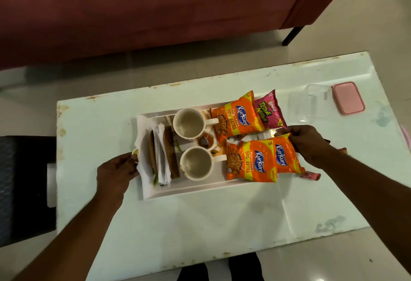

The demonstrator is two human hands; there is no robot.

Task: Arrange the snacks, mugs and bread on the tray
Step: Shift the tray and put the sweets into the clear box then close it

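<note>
A white rectangular tray (200, 188) lies on the white table. On it sit two empty white mugs (189, 123) (196, 163), brown bread slices with white napkins (164, 154) at the left, and a small sauce bowl (204, 141). Three orange Kurkure packets (236, 117) (251, 161) (285, 154) and a pink Bingo packet (268, 110) cover its right half. My left hand (115, 172) grips the tray's left end at a gold handle (135, 154). My right hand (309, 141) closes on the tray's right end, over the rightmost Kurkure packet; the handle there is hidden.
A clear plastic container (308, 103) and a pink lid (348, 98) lie at the table's far right. A pink wrapper (311, 175) pokes out under my right forearm. A maroon sofa (155, 9) stands beyond the table, a dark stool (24, 182) to the left.
</note>
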